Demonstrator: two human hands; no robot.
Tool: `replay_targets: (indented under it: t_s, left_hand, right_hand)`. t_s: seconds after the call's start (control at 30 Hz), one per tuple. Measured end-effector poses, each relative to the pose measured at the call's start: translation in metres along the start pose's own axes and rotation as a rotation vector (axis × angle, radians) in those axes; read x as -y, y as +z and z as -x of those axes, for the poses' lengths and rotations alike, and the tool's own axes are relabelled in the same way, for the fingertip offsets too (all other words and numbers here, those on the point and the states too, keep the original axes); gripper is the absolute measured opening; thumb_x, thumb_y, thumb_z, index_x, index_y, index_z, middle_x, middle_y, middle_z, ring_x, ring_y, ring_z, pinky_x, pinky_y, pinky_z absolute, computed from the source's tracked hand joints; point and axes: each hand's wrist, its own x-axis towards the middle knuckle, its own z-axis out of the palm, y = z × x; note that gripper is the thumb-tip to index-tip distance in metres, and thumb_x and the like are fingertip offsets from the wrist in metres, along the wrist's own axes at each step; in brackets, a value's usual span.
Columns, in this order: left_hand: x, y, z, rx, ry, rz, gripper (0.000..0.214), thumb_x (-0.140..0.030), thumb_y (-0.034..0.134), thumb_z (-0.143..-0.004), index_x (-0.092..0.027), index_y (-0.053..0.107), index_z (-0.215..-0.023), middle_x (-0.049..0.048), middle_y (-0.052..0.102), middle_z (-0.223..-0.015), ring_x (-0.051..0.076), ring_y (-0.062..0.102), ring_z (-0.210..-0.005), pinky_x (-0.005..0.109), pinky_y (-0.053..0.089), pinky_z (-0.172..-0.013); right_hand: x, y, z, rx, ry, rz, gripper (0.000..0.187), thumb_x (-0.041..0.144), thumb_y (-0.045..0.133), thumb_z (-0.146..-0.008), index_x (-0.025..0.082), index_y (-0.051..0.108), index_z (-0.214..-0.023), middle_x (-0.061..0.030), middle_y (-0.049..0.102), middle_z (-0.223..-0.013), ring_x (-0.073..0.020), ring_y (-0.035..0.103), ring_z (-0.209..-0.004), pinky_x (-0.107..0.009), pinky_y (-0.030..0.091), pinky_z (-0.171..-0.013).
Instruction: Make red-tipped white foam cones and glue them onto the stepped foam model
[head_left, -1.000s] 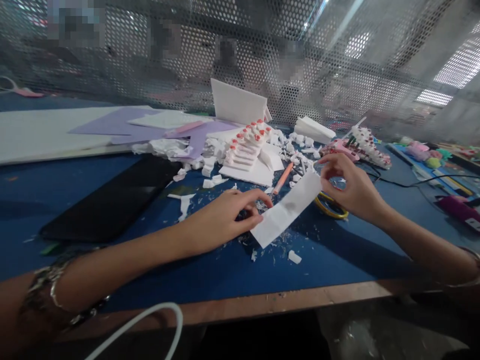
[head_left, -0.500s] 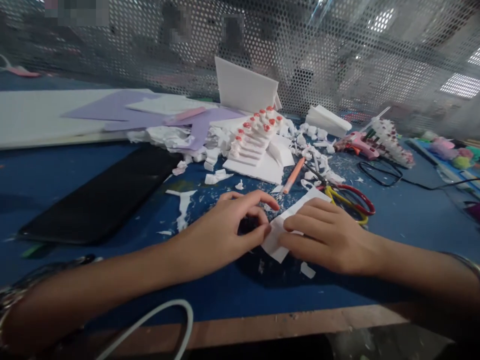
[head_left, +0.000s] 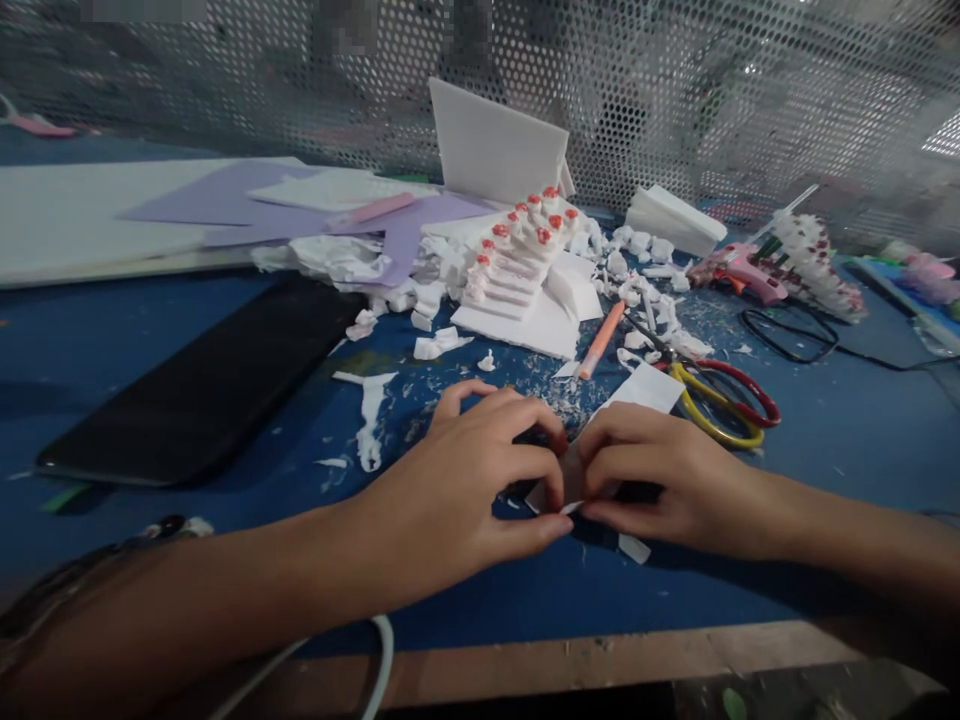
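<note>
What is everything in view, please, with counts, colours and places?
paper strip: one, white, between hands
scissors: one, yellow and red handles, beside strip
stick: one, orange, beyond strip
paper scraps: many, white, scattered
stepped model: one, white with red tops, centre
upright boards: count unclear, white, behind model
slab: one, black, left
sheets: several, purple and white, back left
folded stack: one, white, back right
glue gun: one, pink, right
dotted piece: one, white and red, right
cord: one, black, right
cable: one, white, front
screen: one, grey, background
table: one, blue, beneath
left hand: one, at strip
right hand: one, at strip
</note>
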Motion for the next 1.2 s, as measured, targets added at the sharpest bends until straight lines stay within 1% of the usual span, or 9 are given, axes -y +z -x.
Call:
replay_targets:
  t_s: [0.17, 0.47, 0.6, 0.73, 0.87, 0.93, 1.03, 1.1, 1.2]
  left_hand:
    - [0.0006, -0.0006, -0.0022, 0.013, -0.018, -0.002, 0.016, -0.035, 0.056, -0.078, -0.026, 0.064, -0.067, -0.0012, 0.057, -0.097, 0.019, 0.049, -0.095, 0.045, 0.017, -0.093]
    - [-0.0004, 0.0005, -0.0037, -0.032, 0.001, -0.091, 0.014, -0.031, 0.054, -0.077, -0.023, 0.06, -0.067, -0.0016, 0.058, -0.096, 0.019, 0.05, -0.093, 0.044, 0.019, -0.09]
    - [0.0005, 0.001, -0.0036, -0.05, 0.02, -0.117, 0.008, -0.025, 0.055, -0.074, -0.022, 0.06, -0.069, -0.0013, 0.058, -0.095, 0.018, 0.051, -0.092, 0.043, 0.02, -0.09]
    - [0.0025, 0.0, -0.0056, -0.051, 0.037, -0.114, 0.005, -0.024, 0.054, -0.074, -0.022, 0.059, -0.072, -0.001, 0.059, -0.095, 0.018, 0.051, -0.093, 0.043, 0.021, -0.09]
    - [0.0032, -0.0029, -0.0061, -0.038, 0.038, -0.082, 0.008, -0.025, 0.052, -0.074, -0.023, 0.06, -0.075, -0.0005, 0.058, -0.098, 0.019, 0.051, -0.095, 0.045, 0.019, -0.093]
    - [0.003, -0.0043, -0.0052, -0.043, 0.035, -0.068, 0.01, -0.03, 0.055, -0.074, -0.024, 0.061, -0.076, 0.0001, 0.058, -0.098, 0.02, 0.051, -0.096, 0.045, 0.018, -0.094]
    - [0.0028, -0.0048, -0.0032, -0.036, 0.021, -0.06, 0.018, -0.04, 0.06, -0.07, -0.024, 0.062, -0.079, 0.0014, 0.058, -0.099, 0.022, 0.05, -0.097, 0.046, 0.018, -0.095]
    - [0.0027, -0.0038, -0.0017, -0.018, 0.021, -0.055, 0.019, -0.041, 0.062, -0.07, -0.024, 0.061, -0.079, 0.0013, 0.057, -0.099, 0.022, 0.05, -0.097, 0.046, 0.018, -0.095]
    - [0.002, -0.0017, -0.0004, 0.009, 0.02, -0.042, 0.013, -0.037, 0.06, -0.074, -0.024, 0.061, -0.075, -0.0004, 0.058, -0.097, 0.019, 0.051, -0.094, 0.045, 0.017, -0.094]
  right_hand:
    - [0.0024, 0.0012, 0.0013, 0.012, 0.039, 0.013, 0.013, 0.02, 0.053, -0.081, 0.014, 0.059, -0.071, -0.0049, 0.058, -0.083, -0.0102, 0.052, -0.077, -0.023, 0.042, -0.069]
    - [0.0047, 0.0052, -0.0003, 0.01, 0.082, 0.126, 0.008, 0.015, 0.053, -0.077, 0.014, 0.055, -0.07, -0.0041, 0.056, -0.082, -0.01, 0.051, -0.074, -0.023, 0.041, -0.069]
    - [0.0079, 0.0047, -0.0005, 0.001, 0.023, 0.198, 0.002, 0.013, 0.052, -0.078, 0.013, 0.053, -0.078, -0.0037, 0.056, -0.082, -0.0107, 0.05, -0.076, -0.022, 0.041, -0.068]
    - [0.0087, 0.0024, -0.0007, 0.06, -0.059, 0.297, 0.012, 0.025, 0.05, -0.083, 0.015, 0.055, -0.083, -0.0055, 0.056, -0.089, -0.0129, 0.05, -0.079, -0.026, 0.042, -0.069]
    - [0.0074, 0.0003, -0.0003, 0.098, -0.018, 0.258, 0.013, 0.026, 0.051, -0.084, 0.016, 0.057, -0.088, -0.0055, 0.055, -0.091, -0.0132, 0.051, -0.081, -0.025, 0.043, -0.07]
    - [0.0069, 0.0003, 0.0005, 0.112, 0.0, 0.237, 0.012, 0.024, 0.05, -0.084, 0.015, 0.056, -0.09, -0.0051, 0.055, -0.091, -0.0128, 0.052, -0.081, -0.025, 0.043, -0.07]
    - [0.0068, 0.0014, 0.0021, 0.084, 0.072, 0.225, 0.018, 0.027, 0.053, -0.082, 0.014, 0.054, -0.094, -0.0055, 0.056, -0.093, -0.0141, 0.051, -0.085, -0.026, 0.043, -0.073]
    - [0.007, 0.0019, 0.003, 0.069, 0.124, 0.211, 0.019, 0.029, 0.056, -0.08, 0.015, 0.055, -0.092, -0.0053, 0.056, -0.094, -0.0148, 0.05, -0.087, -0.027, 0.043, -0.073]
    - [0.0078, 0.0014, 0.0036, 0.078, 0.149, 0.13, 0.009, 0.026, 0.056, -0.08, 0.017, 0.055, -0.083, -0.0028, 0.055, -0.092, -0.0122, 0.05, -0.085, -0.024, 0.042, -0.073]
